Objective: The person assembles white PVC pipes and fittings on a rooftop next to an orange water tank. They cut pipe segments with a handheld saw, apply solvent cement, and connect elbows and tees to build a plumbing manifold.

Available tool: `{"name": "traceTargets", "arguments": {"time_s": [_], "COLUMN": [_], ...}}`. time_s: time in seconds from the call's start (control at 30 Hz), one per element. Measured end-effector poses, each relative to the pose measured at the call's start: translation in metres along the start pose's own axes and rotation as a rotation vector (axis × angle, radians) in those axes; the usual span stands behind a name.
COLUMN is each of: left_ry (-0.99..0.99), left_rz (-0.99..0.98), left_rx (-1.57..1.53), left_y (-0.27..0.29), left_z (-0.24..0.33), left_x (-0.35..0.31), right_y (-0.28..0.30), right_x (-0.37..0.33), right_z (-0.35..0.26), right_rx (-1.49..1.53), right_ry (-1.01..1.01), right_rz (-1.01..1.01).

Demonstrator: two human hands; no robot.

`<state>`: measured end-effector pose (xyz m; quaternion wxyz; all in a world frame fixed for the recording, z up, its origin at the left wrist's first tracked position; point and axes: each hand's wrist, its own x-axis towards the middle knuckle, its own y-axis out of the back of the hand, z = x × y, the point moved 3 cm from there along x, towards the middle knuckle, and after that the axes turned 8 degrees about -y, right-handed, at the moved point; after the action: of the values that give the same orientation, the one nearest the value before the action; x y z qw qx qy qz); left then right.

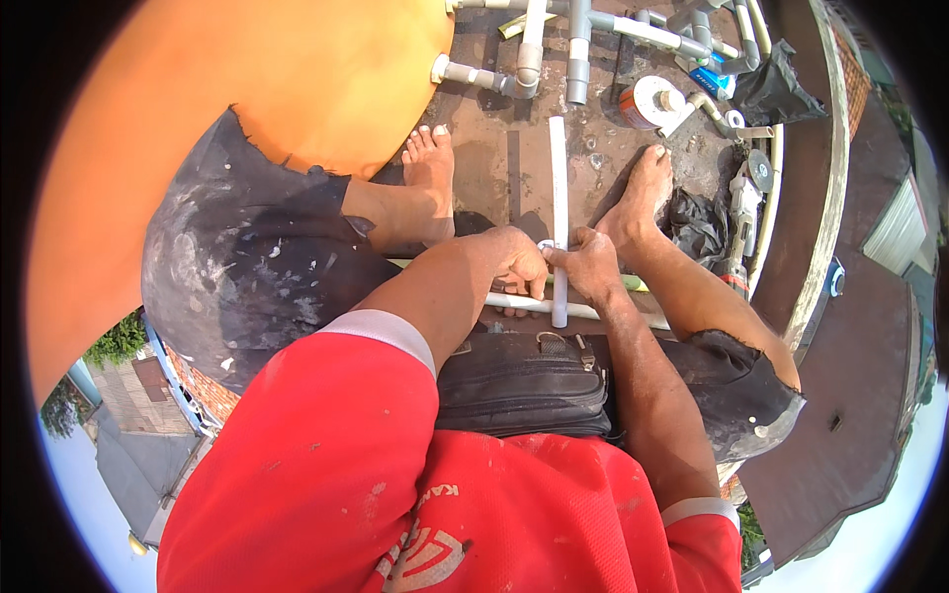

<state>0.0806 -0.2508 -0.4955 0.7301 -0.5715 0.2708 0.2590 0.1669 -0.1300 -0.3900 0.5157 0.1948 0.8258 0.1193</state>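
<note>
A slim white plastic pipe [559, 183] stands lengthwise between my bare feet, its near end just ahead of the black bag at my waist. My right hand [591, 265] is closed on this pipe, with thumb and finger pinched at its side. To its left, my left hand [519, 259] has its fingers curled close to the pipe; what they hold is hidden. A small white ring [546, 244] shows between the two hands, too small to name surely. Below them another white pipe [514, 302] lies crosswise, partly covered by the first pipe and my right arm.
A large orange tank [297, 69] fills the left. Grey pipes with fittings [578, 59] run across the top. Further right are a round can [650, 103], an angle grinder [743, 203], black plastic [697, 222] and a blue packet [714, 81]. A raised ledge [816, 227] borders the right, with roofs beyond.
</note>
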Motion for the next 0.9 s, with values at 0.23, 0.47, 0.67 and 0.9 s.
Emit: {"name": "traceTargets", "arguments": {"time_s": [0.23,0.47,0.67,0.9], "left_ry": [-0.109,-1.115,-1.427,-1.615], "left_rz": [0.187,0.504,0.487,0.541], "left_rx": [0.146,-0.349,-0.309,-0.549], "left_y": [0.012,0.001,-0.022,-0.029], "left_z": [0.010,0.157,0.247,0.249], "left_x": [-0.015,-0.086,-0.137,-0.215], "right_y": [0.006,0.022,0.041,0.051], "right_x": [-0.015,0.016,-0.017,-0.045], "right_z": [0.008,0.010,-0.007,-0.035], "right_rx": [0.459,0.295,1.107,1.126], "right_ry": [-0.054,0.098,0.145,0.279], "right_rz": [0.025,0.368,-0.221,-0.168]}}
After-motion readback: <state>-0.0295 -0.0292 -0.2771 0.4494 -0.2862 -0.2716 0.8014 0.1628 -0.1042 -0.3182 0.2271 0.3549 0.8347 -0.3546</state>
